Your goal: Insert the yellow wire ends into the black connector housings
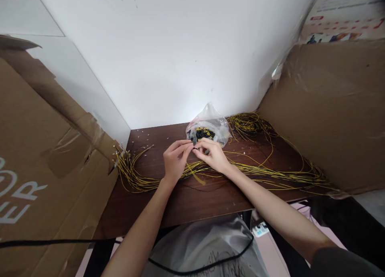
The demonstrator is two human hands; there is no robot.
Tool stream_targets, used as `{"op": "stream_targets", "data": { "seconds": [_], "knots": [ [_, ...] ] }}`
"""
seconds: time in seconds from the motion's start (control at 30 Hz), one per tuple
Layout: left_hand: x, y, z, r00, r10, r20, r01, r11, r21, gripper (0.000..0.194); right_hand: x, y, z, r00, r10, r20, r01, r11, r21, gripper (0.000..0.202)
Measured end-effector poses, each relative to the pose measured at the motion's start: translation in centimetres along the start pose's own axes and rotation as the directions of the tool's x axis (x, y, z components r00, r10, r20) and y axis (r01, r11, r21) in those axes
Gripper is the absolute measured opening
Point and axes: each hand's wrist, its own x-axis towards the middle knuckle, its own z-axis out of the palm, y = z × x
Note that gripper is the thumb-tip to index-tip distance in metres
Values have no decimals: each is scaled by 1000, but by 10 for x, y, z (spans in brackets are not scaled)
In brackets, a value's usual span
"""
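Note:
Both hands meet over the brown table, fingertips nearly touching. My left hand [175, 160] is closed in a pinch on a thin yellow wire [196, 176], whose blurred end hangs down below the fingers. Between thumb and fingers of my right hand [215, 154] is a small black piece [195, 148]; its exact kind is too small to tell. Just behind the hands stands an open clear plastic bag [222, 128] with small black and yellow parts [204, 133] in it. Beneath the hands runs a long bundle of yellow and black wires [261, 170].
A coiled heap of yellow and black wire [248, 122] lies at the back right. Cardboard boxes [45, 148] [331, 108] flank the table [144, 213], with a white wall [168, 60] behind. Small white bits dot the back left. A plastic bag [192, 245] and black cable are below the front edge.

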Motion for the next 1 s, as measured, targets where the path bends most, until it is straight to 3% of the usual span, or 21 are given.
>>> {"op": "stream_targets", "data": {
  "seconds": [0.07, 0.13, 0.2, 0.3, 0.37, 0.43, 0.5, 0.57, 0.6, 0.67, 0.73, 0.77, 0.8, 0.87, 0.93, 1.0],
  "knots": [
    [2, -5, -1, 989, -111, -97, 110, 994, -12, 14, 0, 0, 0, 1000, 18, -6, -18, 1000, -21, 14],
    [5, -12, -5, 937, -283, -206, 267, 958, -99, 18, 0, 1, -1, 999, 23, -28, -24, 999, -35, 13],
    [9, -18, -9, 829, -469, -305, 390, 875, -287, 22, 1, 3, -3, 998, 34, -55, -36, 998, -50, 12],
    [15, -24, -17, 663, -669, -336, 398, 696, -598, 22, 1, 5, -5, 996, 58, -73, -65, 993, -94, 11],
    [19, -24, -20, 620, -731, -285, 357, 586, -728, 20, 1, 6, -5, 996, 72, -59, -80, 989, -128, 11],
    [21, -23, -22, 625, -762, -169, 348, 466, -814, 19, 0, 6, -4, 997, 74, -32, -78, 985, -155, 11],
    [20, -20, -21, 656, -755, -14, 381, 346, -857, 19, 0, 7, -4, 998, 65, -5, -65, 982, -176, 11],
    [18, -16, -18, 707, -699, 105, 444, 324, -835, 19, -1, 7, -3, 998, 58, 14, -54, 980, -192, 12],
    [16, -13, -16, 738, -661, 131, 479, 378, -793, 20, -1, 7, -3, 998, 58, 18, -53, 979, -199, 12],
    [13, -8, -13, 808, -577, 121, 522, 606, -600, 24, -1, 6, -3, 998, 60, 26, -53, 977, -209, 13],
    [9, -4, -11, 887, -452, 94, 460, 849, -259, 27, -1, 5, -3, 998, 52, 39, -43, 976, -213, 14],
    [7, -3, -10, 918, -381, 110, 390, 917, -82, 27, -1, 5, -4, 998, 46, 48, -35, 976, -213, 14],
    [6, -2, -10, 935, -325, 142, 319, 946, 65, 28, -1, 5, -4, 998, 39, 56, -26, 977, -214, 14],
    [4, -3, -9, 929, -294, 224, 247, 945, 216, 30, -1, 4, -4, 997, 32, 68, -16, 976, -216, 15],
    [4, -5, -9, 894, -350, 279, 306, 933, 190, 35, -2, 4, -5, 997, 32, 68, -17, 977, -214, 15],
    [6, -7, -10, 848, -444, 290, 462, 887, 6, 39, -1, 4, -5, 998, 37, 56, -25, 978, -206, 16]
  ]
}}
